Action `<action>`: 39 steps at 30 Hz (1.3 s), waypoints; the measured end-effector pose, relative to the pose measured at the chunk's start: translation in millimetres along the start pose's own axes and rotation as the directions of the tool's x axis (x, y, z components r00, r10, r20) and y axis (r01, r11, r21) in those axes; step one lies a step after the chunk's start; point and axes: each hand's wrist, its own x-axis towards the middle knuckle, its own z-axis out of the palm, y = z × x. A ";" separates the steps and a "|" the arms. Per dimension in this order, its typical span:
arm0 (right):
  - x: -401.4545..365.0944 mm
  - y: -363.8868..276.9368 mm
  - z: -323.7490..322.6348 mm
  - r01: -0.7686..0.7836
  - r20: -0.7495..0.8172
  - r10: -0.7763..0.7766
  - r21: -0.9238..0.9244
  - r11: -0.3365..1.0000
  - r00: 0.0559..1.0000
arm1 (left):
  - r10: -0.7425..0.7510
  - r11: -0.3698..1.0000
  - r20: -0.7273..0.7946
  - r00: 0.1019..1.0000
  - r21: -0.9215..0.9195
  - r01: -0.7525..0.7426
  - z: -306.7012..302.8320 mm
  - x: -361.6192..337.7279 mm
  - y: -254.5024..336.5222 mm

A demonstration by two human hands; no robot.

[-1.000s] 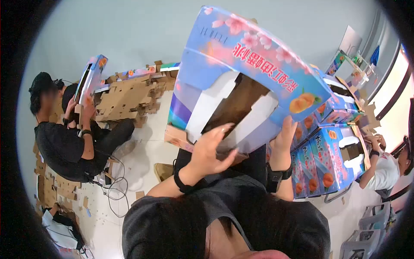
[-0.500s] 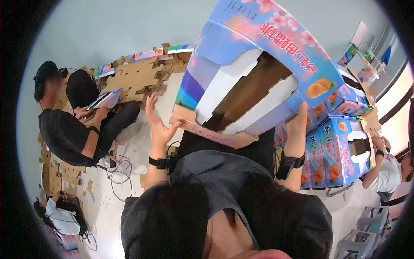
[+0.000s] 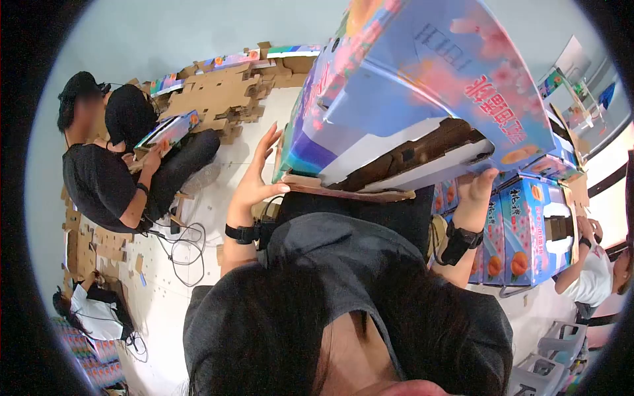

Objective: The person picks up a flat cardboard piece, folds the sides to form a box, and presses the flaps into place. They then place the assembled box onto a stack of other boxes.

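Note:
A blue and pink printed cardboard box [image 3: 409,92] with blossom and peach pictures is tilted in front of me. A long cut-out in its face shows the brown inside. A narrow brown flap [image 3: 356,192] runs along its near edge. My left hand [image 3: 253,185] is at the box's left side, fingers stretched up along the wall and thumb at the flap corner. My right hand [image 3: 475,191] grips the lower right edge, its thumb beside the panel and the other fingers partly hidden.
Similar printed boxes [image 3: 522,231] are stacked to my right, with a person [image 3: 588,277] beyond them. On the left, a seated person [image 3: 105,178] handles another box [image 3: 168,135]. Flat brown cardboard [image 3: 211,99], cables [image 3: 188,244] and grey stools [image 3: 561,340] are around.
The box has turned and tilted, so its left side wall shows more and the cut-out looks narrower. My left hand has moved in against the side wall; my right hand has shifted slightly right.

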 end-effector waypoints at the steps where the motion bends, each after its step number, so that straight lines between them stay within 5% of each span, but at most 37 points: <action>1: 0.5 1.3 -2.4 -0.001 -0.006 0.001 -0.020 1.000 1.000 | 0.000 1.000 0.013 1.000 0.009 0.000 -0.6 0.5 4.8; 6: 2.9 7.9 4.3 0.041 -0.060 -0.047 -0.102 0.994 0.997 | 0.054 0.985 0.067 0.996 0.160 -0.064 -0.8 5.6 34.3; 10: 10.6 12.9 -5.2 0.052 0.061 -0.054 0.042 0.998 0.997 | 0.064 0.961 0.029 0.998 0.268 -0.069 1.2 6.1 36.0; 14: 13.5 11.5 6.5 0.032 -0.124 -0.038 -0.051 0.998 0.992 | 0.017 0.975 -0.020 1.000 0.221 -0.012 2.5 11.4 24.2; 18: 24.1 -8.7 58.2 0.201 -0.224 -0.265 -0.275 0.940 0.938 | 0.006 0.979 -0.071 0.997 0.205 0.008 2.8 17.4 20.6; 22: 18.2 -49.2 86.9 0.354 -0.145 -0.610 -0.701 0.618 0.779 | -0.005 0.978 -0.083 0.997 0.206 0.022 2.8 21.7 15.6; 25: 5.8 -104.7 112.5 0.289 0.128 -0.731 -0.952 0.098 0.670 | 0.007 0.974 -0.050 0.999 0.226 0.004 2.6 22.6 20.4; 28: 13.8 -142.7 120.2 0.534 0.343 -0.694 -0.842 0.071 0.633 | 0.041 0.971 0.013 0.999 0.234 -0.043 2.0 26.9 23.5; 31: 26.1 -172.6 135.0 0.659 0.548 -0.493 -0.749 0.070 0.675 | 0.060 0.975 0.073 0.995 0.212 -0.074 1.4 34.9 30.7; 35: 42.2 -202.4 145.0 0.691 0.702 -0.201 -0.710 -0.133 0.683 | 0.120 0.955 0.161 0.980 0.250 -0.158 9.3 50.0 52.6; 36: 46.2 -201.8 143.3 0.700 0.698 -0.164 -0.712 -0.054 0.697 | 0.142 0.944 0.171 0.975 0.271 -0.185 12.4 52.6 58.1; 39: 38.4 -213.4 146.6 0.702 0.700 0.050 -0.707 -0.087 0.712 | 0.181 0.910 0.193 0.964 0.340 -0.239 15.4 56.2 67.6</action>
